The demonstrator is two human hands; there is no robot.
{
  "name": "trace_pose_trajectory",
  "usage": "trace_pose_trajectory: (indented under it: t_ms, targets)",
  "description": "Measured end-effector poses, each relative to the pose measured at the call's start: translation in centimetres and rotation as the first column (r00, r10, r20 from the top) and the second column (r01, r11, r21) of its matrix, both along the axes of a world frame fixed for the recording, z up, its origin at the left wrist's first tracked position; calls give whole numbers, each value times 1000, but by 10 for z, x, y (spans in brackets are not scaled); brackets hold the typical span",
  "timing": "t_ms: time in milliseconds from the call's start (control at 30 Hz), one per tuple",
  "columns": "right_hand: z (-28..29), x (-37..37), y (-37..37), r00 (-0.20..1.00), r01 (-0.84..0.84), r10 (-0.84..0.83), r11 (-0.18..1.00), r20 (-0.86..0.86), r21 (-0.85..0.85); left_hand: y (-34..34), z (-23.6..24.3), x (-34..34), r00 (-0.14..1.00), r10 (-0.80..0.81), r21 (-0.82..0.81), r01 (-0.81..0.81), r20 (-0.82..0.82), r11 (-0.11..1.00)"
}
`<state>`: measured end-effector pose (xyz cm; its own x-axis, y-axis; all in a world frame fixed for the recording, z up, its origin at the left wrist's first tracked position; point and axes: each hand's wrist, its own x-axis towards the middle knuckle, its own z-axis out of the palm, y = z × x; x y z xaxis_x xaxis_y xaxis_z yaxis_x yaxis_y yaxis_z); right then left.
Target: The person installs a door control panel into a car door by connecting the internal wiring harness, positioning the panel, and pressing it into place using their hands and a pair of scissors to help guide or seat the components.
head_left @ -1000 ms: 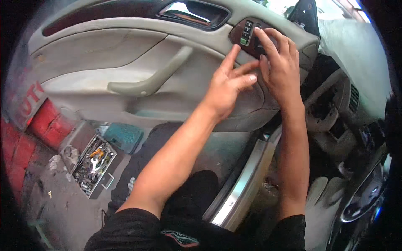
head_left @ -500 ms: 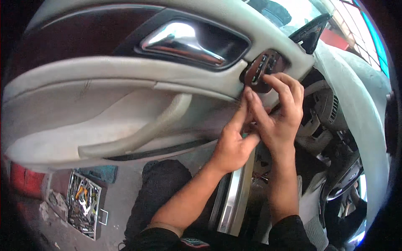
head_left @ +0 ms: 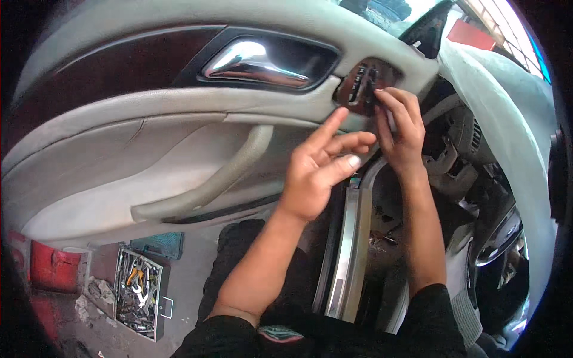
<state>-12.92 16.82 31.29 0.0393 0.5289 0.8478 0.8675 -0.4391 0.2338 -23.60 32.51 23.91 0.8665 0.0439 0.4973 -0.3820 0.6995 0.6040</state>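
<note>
A brown window switch panel (head_left: 359, 83) with a row of dark buttons sits slightly askew in the beige door trim, beside a chrome inner handle (head_left: 253, 62). My right hand (head_left: 400, 125) has its fingers curled onto the panel's right side. Just below and left of it, my left hand (head_left: 316, 173) is open, index finger pointing up at the panel's lower edge, the other fingers loosely spread. A curved grey pull handle (head_left: 197, 191) runs diagonally across the lower door.
An open metal toolbox (head_left: 137, 292) full of tools and a teal case (head_left: 158, 243) lie on the floor at lower left, near red blocks (head_left: 55, 265). The door sill (head_left: 352, 250) and car interior (head_left: 453, 155) are at right, along with a pale translucent sheet (head_left: 507, 107).
My left hand has drawn back left from my right hand and its fingers have spread. My right hand has shifted slightly up at the panel. The view has moved a little.
</note>
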Motion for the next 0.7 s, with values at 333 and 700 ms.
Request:
trace_pose_trajectory:
  t_ms: [333,700]
  targets:
    - [12,5,-7,989,41,-9,977,150,-211,2,0,-24,982,187,308,-168,-35,936]
    - [2,125,-85,923,331,-203,854,328,-403,80,-197,-212,541,784,805,-295,-303,515]
